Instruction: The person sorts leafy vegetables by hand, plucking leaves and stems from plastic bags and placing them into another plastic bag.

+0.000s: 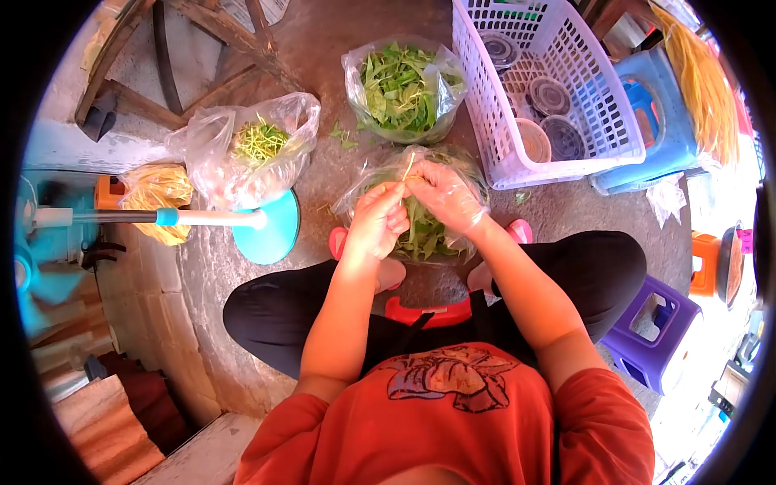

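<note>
My bare left hand (378,220) and my right hand (443,194), in a clear plastic glove, meet fingertip to fingertip. Both pinch a thin yellowish stem (410,164) that sticks up between them. Directly beneath is an open clear plastic bag of leafy greens (424,234), partly hidden by my hands and forearms. Farther forward stands a second clear bag full of green leaves (398,85). To the left, another clear bag (230,174) holds a small heap of cut green stems (260,141).
A lilac plastic basket (558,171) with several round clear containers stands at front right, beside a blue stool (675,121). A fan's turquoise base (271,234) and its pole (206,217) lie left. A purple stool (659,335) stands right. Wooden framing (166,65) is front left.
</note>
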`<action>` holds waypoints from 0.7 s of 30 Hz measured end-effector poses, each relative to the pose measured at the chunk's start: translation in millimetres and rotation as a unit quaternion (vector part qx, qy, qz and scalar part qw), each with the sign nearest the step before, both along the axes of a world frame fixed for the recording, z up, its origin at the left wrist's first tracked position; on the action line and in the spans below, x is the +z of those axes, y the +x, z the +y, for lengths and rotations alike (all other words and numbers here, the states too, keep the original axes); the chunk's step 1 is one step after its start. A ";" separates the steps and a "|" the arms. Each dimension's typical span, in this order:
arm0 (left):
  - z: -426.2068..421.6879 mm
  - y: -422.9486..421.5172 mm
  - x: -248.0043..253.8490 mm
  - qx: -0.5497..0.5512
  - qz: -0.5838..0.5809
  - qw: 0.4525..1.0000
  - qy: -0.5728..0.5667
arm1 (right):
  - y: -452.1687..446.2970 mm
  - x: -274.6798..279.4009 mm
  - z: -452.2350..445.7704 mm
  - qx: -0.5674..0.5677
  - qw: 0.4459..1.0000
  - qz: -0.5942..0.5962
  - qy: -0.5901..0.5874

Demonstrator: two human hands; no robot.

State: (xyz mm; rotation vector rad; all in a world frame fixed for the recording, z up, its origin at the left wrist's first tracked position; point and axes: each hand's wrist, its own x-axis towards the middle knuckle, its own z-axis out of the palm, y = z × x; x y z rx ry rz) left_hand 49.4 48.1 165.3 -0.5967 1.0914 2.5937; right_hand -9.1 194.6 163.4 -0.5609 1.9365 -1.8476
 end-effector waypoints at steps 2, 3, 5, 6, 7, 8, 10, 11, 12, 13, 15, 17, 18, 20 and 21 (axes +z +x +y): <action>-0.4 -1.0 0.4 0.001 0.000 1.000 0.003 | 5.4 1.9 -2.4 -0.049 0.997 0.044 0.044; 0.4 -1.4 -1.6 0.004 0.008 1.000 -0.005 | 8.5 10.6 -2.0 -0.072 0.990 0.083 0.093; 3.6 -2.7 -7.2 0.013 0.026 0.999 -0.017 | 5.2 4.7 -5.2 -0.119 0.971 0.152 0.138; 4.5 -3.9 -5.9 0.028 0.027 0.999 -0.018 | -2.0 -12.0 -8.8 -0.172 0.968 0.141 0.115; 5.6 -4.6 -3.9 0.043 0.027 0.999 -0.018 | -13.8 -29.9 -12.3 -0.224 0.962 0.130 0.091; 6.1 -5.3 -2.8 0.058 0.027 0.998 -0.017 | -27.5 -36.9 -14.5 -0.274 0.952 0.119 0.067; -3.3 -8.0 -3.5 0.107 0.037 0.994 0.007 | -63.7 -18.4 -13.0 -0.260 0.966 -0.004 0.009; -8.5 -8.3 -4.7 0.133 0.046 0.990 0.023 | -80.1 -8.4 -13.1 -0.251 0.967 -0.028 0.011; -13.8 -6.4 -6.6 0.159 0.051 0.985 0.039 | -108.1 -14.3 -17.4 -0.246 0.969 0.014 0.035; -19.6 -7.1 -10.3 0.180 0.039 0.981 0.055 | -125.5 0.5 -28.0 -0.273 0.961 0.020 0.043; -23.9 -9.1 -14.0 0.216 0.022 0.974 0.058 | -167.8 19.2 -47.4 -0.249 0.964 0.014 0.093; -31.9 -7.8 -26.8 0.220 0.030 0.973 0.064 | -217.7 8.6 -70.0 -0.167 0.970 -0.010 0.178; -35.1 -7.0 -31.2 0.213 0.039 0.974 0.061 | -222.7 14.4 -76.6 -0.126 0.967 -0.023 0.222; -36.9 -7.7 -38.6 0.199 0.057 0.977 0.057 | -230.7 24.7 -75.1 -0.017 0.936 0.065 0.346; -36.2 -9.4 -36.0 0.201 0.056 0.977 0.042 | -229.0 30.4 -74.9 -0.012 0.939 0.068 0.336</action>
